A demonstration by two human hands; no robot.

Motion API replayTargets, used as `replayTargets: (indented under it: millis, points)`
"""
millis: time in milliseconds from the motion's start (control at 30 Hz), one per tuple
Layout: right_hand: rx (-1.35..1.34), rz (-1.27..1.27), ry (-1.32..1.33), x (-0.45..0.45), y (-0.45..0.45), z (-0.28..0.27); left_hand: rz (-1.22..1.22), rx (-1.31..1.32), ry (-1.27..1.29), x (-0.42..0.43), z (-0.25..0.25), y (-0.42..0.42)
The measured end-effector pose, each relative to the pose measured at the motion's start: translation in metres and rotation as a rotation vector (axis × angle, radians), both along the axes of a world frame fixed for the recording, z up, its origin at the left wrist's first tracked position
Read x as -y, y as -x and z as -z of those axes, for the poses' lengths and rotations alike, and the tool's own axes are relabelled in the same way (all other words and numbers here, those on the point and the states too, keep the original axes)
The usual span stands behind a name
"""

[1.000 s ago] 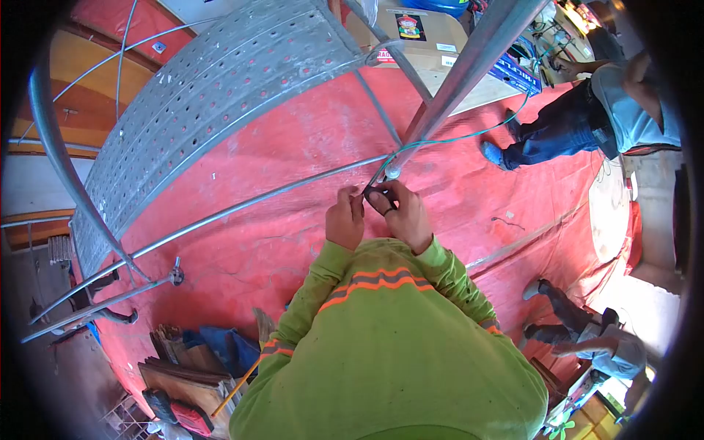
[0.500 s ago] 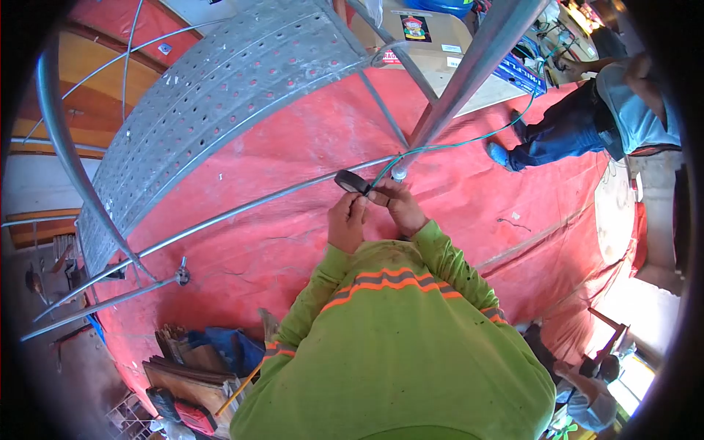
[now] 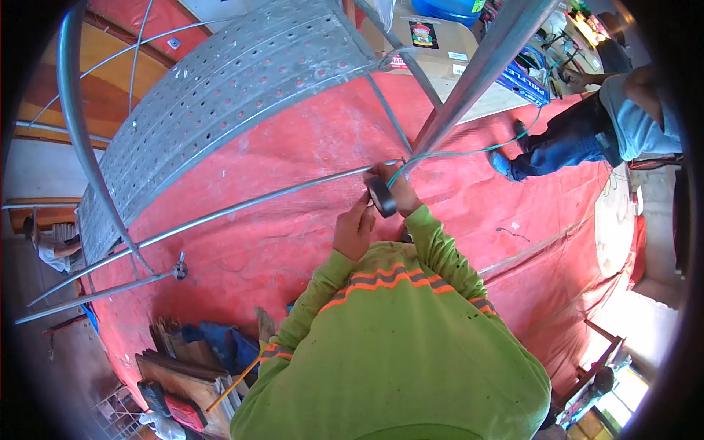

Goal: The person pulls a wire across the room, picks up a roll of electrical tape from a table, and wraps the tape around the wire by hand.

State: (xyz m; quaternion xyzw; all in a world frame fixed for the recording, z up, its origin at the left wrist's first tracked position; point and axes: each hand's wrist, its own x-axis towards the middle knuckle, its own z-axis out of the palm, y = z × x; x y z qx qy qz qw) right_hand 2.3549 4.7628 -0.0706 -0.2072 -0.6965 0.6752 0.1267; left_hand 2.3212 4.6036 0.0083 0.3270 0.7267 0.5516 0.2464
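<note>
A roll of black electrical tape (image 3: 381, 196) is between my hands, its dark outer face turned toward me. My left hand (image 3: 354, 233) is at the roll's left edge, index finger and thumb against it and the other fingers curled. My right hand (image 3: 403, 192) is behind the roll, its fingers closed around the green wire (image 3: 455, 153) beside the foot of a metal post; the roll hides part of these fingers. Close above the right fingertips ends a thin metal rod (image 3: 257, 196). The wire runs off to the right across the post.
A large perforated curved metal sheet (image 3: 220, 95) and a thick metal post (image 3: 484, 66) stand ahead. Red sheeting (image 3: 308, 139) covers the floor. A cardboard box (image 3: 440, 48) is at the back. A person in jeans (image 3: 572, 143) stands right; wooden boards (image 3: 180, 378) lie lower left.
The tape roll has moved down and right and turned. My right hand has shifted up to the rod's end, and my left hand has dropped slightly. A person now shows at the far left.
</note>
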Motion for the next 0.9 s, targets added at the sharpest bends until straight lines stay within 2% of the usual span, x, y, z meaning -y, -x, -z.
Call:
replayTargets:
  millis: [100, 200, 300, 333, 433, 467, 567, 600, 700, 767, 800, 833, 867, 900]
  points:
    - [0.041, 0.025, 0.242, -0.007, -0.037, 0.013, 0.017, -0.156, -0.043, 0.001, 0.007, 0.009]
    - [0.071, 0.231, 0.568, -0.004, -0.068, -0.034, 0.119, -0.249, -0.061, 0.001, 0.007, 0.015]
    - [0.058, 0.084, 0.379, 0.006, -0.076, -0.053, 0.154, -0.260, -0.089, -0.001, 0.026, 0.017]
    - [0.100, 0.090, 0.173, 0.014, -0.074, -0.051, 0.165, -0.234, -0.058, -0.003, 0.024, 0.018]
    - [0.310, 0.279, -0.240, 0.022, -0.066, -0.073, 0.119, -0.086, -0.002, -0.007, 0.016, 0.014]
    - [0.156, 0.337, -0.445, 0.023, -0.066, -0.064, 0.083, -0.031, 0.007, -0.010, 0.014, 0.015]
    - [0.169, 0.242, -0.298, 0.027, -0.063, -0.065, 0.086, 0.006, -0.033, -0.010, 0.024, 0.008]
    - [0.237, 0.176, -0.174, 0.024, -0.065, -0.069, 0.111, 0.057, 0.009, -0.008, 0.026, 0.008]
    - [0.157, 0.291, -0.168, 0.031, -0.063, -0.049, 0.133, 0.227, 0.099, -0.014, 0.030, 0.008]
    - [0.251, 0.154, -0.234, 0.030, -0.071, -0.042, 0.052, 0.356, 0.123, -0.023, 0.039, 0.010]
    - [0.267, 0.061, -0.278, 0.025, -0.067, -0.038, 0.095, 0.282, 0.189, -0.030, 0.042, 0.011]
    - [0.187, 0.119, -0.370, 0.029, -0.069, -0.034, 0.111, 0.199, 0.262, -0.036, 0.047, 0.011]
    - [0.260, 0.064, -0.573, 0.027, -0.076, 0.012, 0.105, -0.137, 0.367, -0.037, 0.074, 0.012]
    - [0.130, 0.085, -0.626, 0.027, -0.077, 0.005, 0.200, -0.093, 0.515, -0.044, 0.081, 0.015]
